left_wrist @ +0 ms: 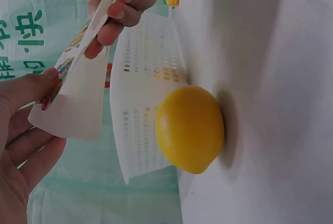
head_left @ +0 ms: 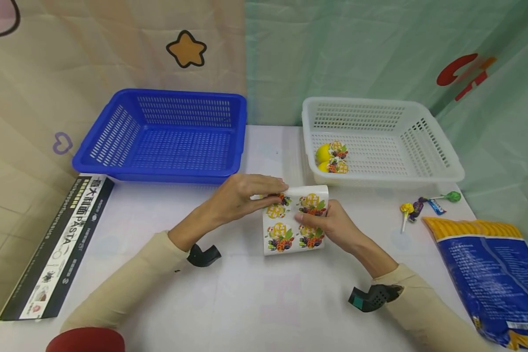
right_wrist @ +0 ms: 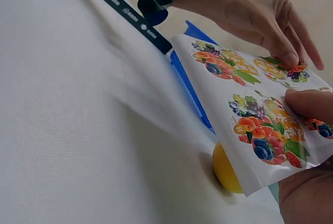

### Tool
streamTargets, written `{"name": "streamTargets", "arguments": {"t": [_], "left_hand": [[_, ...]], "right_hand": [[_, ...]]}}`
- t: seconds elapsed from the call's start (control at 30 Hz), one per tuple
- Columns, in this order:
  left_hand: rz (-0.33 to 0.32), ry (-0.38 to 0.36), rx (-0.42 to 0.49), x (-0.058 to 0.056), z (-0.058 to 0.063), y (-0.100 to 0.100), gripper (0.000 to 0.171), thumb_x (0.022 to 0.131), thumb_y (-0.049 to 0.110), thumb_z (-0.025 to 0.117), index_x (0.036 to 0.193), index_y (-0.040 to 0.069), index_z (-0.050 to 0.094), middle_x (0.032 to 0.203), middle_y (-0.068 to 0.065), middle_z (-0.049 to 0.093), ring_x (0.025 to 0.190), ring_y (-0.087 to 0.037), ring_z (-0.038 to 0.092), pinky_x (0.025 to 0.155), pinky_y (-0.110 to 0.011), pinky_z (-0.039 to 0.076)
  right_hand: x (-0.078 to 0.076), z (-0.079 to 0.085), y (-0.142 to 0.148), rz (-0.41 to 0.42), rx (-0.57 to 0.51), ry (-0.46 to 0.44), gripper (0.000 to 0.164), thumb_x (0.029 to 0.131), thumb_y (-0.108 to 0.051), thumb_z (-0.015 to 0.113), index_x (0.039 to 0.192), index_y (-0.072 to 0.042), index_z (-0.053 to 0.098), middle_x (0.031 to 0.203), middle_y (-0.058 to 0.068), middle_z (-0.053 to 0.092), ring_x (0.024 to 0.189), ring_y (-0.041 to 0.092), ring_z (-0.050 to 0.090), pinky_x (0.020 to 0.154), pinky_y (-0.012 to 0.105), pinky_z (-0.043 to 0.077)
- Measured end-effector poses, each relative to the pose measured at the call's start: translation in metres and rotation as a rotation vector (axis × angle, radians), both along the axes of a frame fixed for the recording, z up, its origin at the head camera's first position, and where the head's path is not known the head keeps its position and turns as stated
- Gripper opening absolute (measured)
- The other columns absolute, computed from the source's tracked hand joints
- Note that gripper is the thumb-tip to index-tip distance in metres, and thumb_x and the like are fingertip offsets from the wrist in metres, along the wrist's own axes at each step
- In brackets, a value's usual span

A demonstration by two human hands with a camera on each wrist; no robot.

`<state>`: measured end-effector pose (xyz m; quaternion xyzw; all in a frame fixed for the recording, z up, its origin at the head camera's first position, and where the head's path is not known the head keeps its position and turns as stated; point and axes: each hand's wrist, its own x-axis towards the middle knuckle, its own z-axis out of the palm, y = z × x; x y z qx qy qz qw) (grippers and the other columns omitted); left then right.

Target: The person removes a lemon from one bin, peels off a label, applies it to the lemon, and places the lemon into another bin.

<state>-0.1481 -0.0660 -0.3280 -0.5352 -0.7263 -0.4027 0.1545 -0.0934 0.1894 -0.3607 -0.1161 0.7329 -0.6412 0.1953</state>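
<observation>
A white sheet of fruit-print stickers is held up above the table. My right hand grips its right side, thumb on the printed face. At the upper left edge my left hand pinches the sheet by a sticker, thumb in front and fingers behind. Whether that sticker has lifted, I cannot tell. A yellow lemon lies on the table behind the sheet; in the right wrist view only part of the lemon shows, and the head view hides it.
A blue basket stands at the back left. The white basket at the back right contains two lemons with fruit stickers on them. Lollipops, small wrapped sweets and a blue bag lie right; a black pasta box lies left.
</observation>
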Motion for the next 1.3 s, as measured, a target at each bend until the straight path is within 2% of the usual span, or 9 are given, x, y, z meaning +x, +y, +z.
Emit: {"name": "streamTargets", "arguments": {"t": [0.37,0.5,0.6,0.73,0.87,0.97,1.07,1.2,1.3], "left_hand": [[0.054,0.033,0.031,-0.001,-0.004,0.001,0.02,0.079,0.002,0.081,0.099,0.003,0.078,0.106,-0.011,0.074,0.102,-0.022,0.07,0.09,-0.025,0.054],[0.025,-0.089,0.103,-0.002,-0.004,0.0,0.019,0.077,-0.004,0.08,0.095,0.0,0.077,0.102,-0.012,0.074,0.098,-0.022,0.071,0.09,-0.026,0.054],[0.007,-0.238,0.133,-0.001,0.0,-0.001,0.016,0.08,-0.005,0.078,0.095,0.0,0.077,0.096,-0.009,0.075,0.092,-0.018,0.072,0.085,-0.027,0.057],[0.044,-0.418,0.129,0.002,0.005,-0.003,0.012,0.086,0.002,0.075,0.097,0.003,0.078,0.095,-0.005,0.076,0.091,-0.013,0.072,0.082,-0.028,0.058],[0.096,-0.531,0.129,0.002,0.006,-0.004,0.01,0.089,0.006,0.073,0.098,0.005,0.078,0.096,-0.003,0.076,0.091,-0.013,0.071,0.082,-0.028,0.058],[0.119,-0.593,0.136,0.002,0.006,-0.005,0.011,0.089,0.008,0.073,0.099,0.006,0.077,0.096,-0.003,0.075,0.089,-0.013,0.072,0.08,-0.029,0.058],[0.131,-0.631,0.142,0.002,0.005,-0.005,0.011,0.089,0.009,0.073,0.099,0.005,0.077,0.096,-0.003,0.075,0.088,-0.013,0.072,0.079,-0.03,0.058],[0.154,-0.645,0.146,0.001,0.004,-0.006,0.01,0.089,0.009,0.073,0.098,0.005,0.077,0.095,-0.003,0.075,0.087,-0.014,0.072,0.079,-0.03,0.059],[0.169,-0.645,0.145,0.0,0.003,-0.007,0.01,0.089,0.009,0.073,0.098,0.006,0.077,0.094,-0.002,0.075,0.086,-0.013,0.072,0.078,-0.029,0.059]], "right_hand": [[0.001,-0.005,0.001,0.01,0.0,-0.043,0.033,0.095,-0.017,0.066,0.12,0.003,0.061,0.101,0.013,0.074,0.09,0.029,0.072,0.076,0.039,0.06],[0.003,-0.008,0.001,0.009,0.043,-0.089,0.035,0.094,-0.022,0.068,0.12,0.0,0.061,0.101,0.012,0.074,0.092,0.028,0.072,0.078,0.039,0.059],[0.006,-0.013,0.0,0.019,0.051,-0.148,0.038,0.092,-0.023,0.07,0.121,-0.001,0.06,0.103,0.013,0.073,0.093,0.029,0.071,0.079,0.04,0.059],[0.015,-0.022,-0.005,0.077,0.067,-0.231,0.039,0.09,-0.022,0.072,0.12,0.0,0.061,0.102,0.014,0.073,0.091,0.03,0.072,0.078,0.041,0.06],[0.025,-0.028,-0.011,0.161,0.127,-0.269,0.04,0.089,-0.024,0.074,0.119,-0.002,0.062,0.099,0.012,0.074,0.088,0.029,0.072,0.076,0.039,0.06],[0.031,-0.024,-0.013,0.218,0.258,-0.203,0.036,0.088,-0.032,0.074,0.114,-0.008,0.065,0.091,0.006,0.075,0.079,0.022,0.072,0.071,0.033,0.058],[0.034,-0.012,-0.01,0.228,0.504,-0.104,0.037,0.087,-0.047,0.071,0.091,-0.01,0.07,0.068,0.0,0.07,0.059,0.016,0.065,0.055,0.028,0.052],[0.024,0.006,0.005,0.114,0.76,-0.01,0.055,0.088,-0.061,0.062,0.07,-0.009,0.067,0.052,0.001,0.059,0.046,0.016,0.055,0.046,0.029,0.045],[0.005,0.007,0.021,-0.016,0.745,0.098,0.049,0.092,-0.054,0.062,0.085,-0.006,0.071,0.067,0.004,0.066,0.059,0.018,0.061,0.055,0.031,0.05]]}}
